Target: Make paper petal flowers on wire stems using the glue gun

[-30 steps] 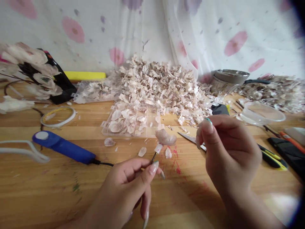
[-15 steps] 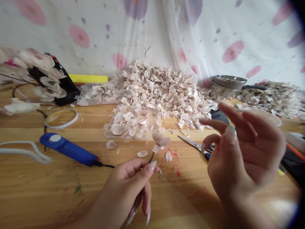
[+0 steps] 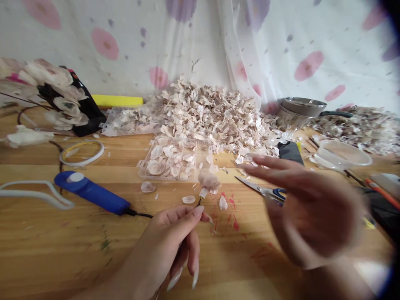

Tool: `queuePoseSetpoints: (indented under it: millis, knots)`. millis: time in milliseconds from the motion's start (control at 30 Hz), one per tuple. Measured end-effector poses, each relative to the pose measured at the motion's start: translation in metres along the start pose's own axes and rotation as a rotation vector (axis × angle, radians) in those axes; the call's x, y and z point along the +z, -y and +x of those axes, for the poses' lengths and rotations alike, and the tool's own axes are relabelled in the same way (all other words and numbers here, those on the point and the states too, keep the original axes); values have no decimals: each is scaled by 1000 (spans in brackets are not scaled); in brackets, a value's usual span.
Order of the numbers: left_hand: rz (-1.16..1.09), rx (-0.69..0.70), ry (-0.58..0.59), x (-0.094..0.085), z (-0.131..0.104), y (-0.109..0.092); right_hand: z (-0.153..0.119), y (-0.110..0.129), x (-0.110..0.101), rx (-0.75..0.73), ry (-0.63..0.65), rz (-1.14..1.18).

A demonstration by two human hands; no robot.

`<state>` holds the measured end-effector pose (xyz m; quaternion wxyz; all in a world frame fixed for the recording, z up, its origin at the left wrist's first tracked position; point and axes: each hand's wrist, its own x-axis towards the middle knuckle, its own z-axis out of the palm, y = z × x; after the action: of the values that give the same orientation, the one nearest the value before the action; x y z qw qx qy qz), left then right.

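Observation:
Between its thumb and index finger, my left hand point(image 3: 176, 239) pinches the dark stem of a small pale pink flower point(image 3: 209, 182), whose white base points down toward the fingers. My right hand point(image 3: 312, 208), smeared by motion, hangs over the table right of the flower with its fingers stretched out; nothing shows between them. Scissors point(image 3: 261, 189) lie just left of the right hand. Loose petals rest near the flower, one at its left point(image 3: 188, 199) and one at its right point(image 3: 223, 203). Beyond it is a clear compartment box point(image 3: 200, 171) with petals.
A large petal heap point(image 3: 212, 112) stands at the back. On the left are a blue tool point(image 3: 93, 193) with a cord, a white ring point(image 3: 100, 152) and finished blossoms point(image 3: 50, 75). At the right are metal bowls point(image 3: 303, 107) and a clear plastic tray point(image 3: 342, 154).
My right hand has opened out of a curled pose, its fingers now stretching left. The flower in my left hand has turned a little, its petals now looking more bunched.

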<state>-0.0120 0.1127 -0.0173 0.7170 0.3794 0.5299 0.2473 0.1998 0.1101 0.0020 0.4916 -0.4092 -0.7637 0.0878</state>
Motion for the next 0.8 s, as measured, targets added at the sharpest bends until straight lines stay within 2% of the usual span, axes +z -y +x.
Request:
queuePoseSetpoints:
  millis: [133, 233, 500, 633, 800]
  knots:
    - [-9, 16, 20, -1, -1, 0, 0, 1, 8, -205, 269, -85]
    - [-26, 11, 34, 0, -2, -1, 3, -2, 13, -248, 359, -136]
    - [-20, -15, 50, -1, -3, 0, 5, -8, 14, -231, 359, -189]
    - [-54, 16, 41, 0, -2, 3, 5, -9, 13, -229, 360, -188]
    - [18, 29, 57, 1, -1, 2, 5, -10, 16, -259, 323, -187]
